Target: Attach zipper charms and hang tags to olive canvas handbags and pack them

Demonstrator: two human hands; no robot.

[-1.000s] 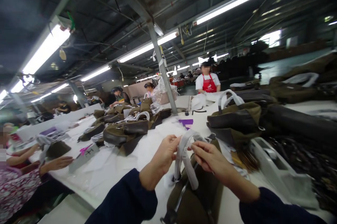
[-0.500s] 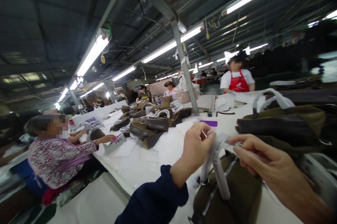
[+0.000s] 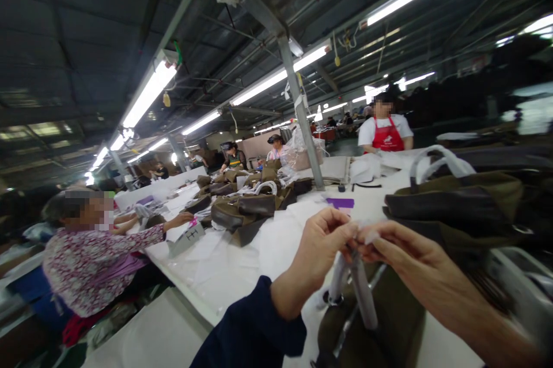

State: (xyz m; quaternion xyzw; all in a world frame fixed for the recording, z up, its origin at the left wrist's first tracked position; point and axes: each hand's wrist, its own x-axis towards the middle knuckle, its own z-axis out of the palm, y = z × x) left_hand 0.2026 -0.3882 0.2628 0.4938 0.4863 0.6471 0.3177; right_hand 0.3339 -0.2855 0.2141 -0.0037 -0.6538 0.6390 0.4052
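The left hand (image 3: 324, 253) and right hand (image 3: 410, 258) were closed in a tight pinch, their fingertips (image 3: 355, 230) meeting on the wrapping at the top of a white-wrapped bag handle (image 3: 362, 293). Working that wrapping was the step in hand. The handle rose from an olive-and-brown tote bag (image 3: 371, 327) below the hands, near the front edge of the desk (image 3: 181, 293). Another tote bag (image 3: 453, 201) sat just right, a heap of bags (image 3: 253, 207) lay farther along, and a co-worker's hand (image 3: 179, 219) reached across at left.
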